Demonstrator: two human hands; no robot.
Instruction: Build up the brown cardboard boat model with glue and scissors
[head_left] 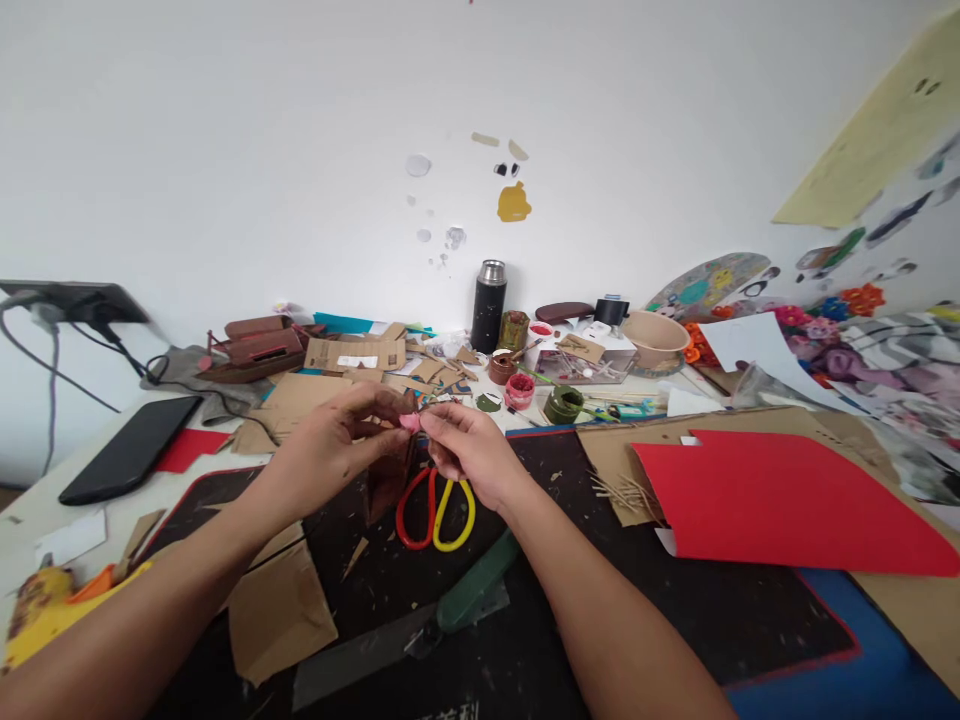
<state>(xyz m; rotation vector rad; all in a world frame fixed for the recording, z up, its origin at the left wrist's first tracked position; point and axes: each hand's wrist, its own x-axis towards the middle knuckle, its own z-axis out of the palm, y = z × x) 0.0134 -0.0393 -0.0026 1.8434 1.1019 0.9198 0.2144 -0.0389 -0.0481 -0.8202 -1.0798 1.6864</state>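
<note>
A small pink piece [410, 421], its kind too small to make out, is pinched between the fingertips of my left hand [349, 430] and my right hand [469, 450]. Both hands are closed and meet over the dark mat [540, 640]. Behind and below them a dark brown boxy object [388, 478] is partly hidden by my fingers. Just under my right hand lie scissors [436, 512] with one red and one yellow handle loop. Nearer to me rests a tool with a green handle [480, 580] and a wide flat blade, partly covered by my right forearm.
Cardboard scraps [281, 600] lie at the left, near a black phone-like slab [131, 450]. Paint jars [520, 391] and a black thermos [490, 308] stand toward the wall. Red sheet [780, 500] and thin sticks [626, 492] are at right. A brown model boat [262, 348] sits back left.
</note>
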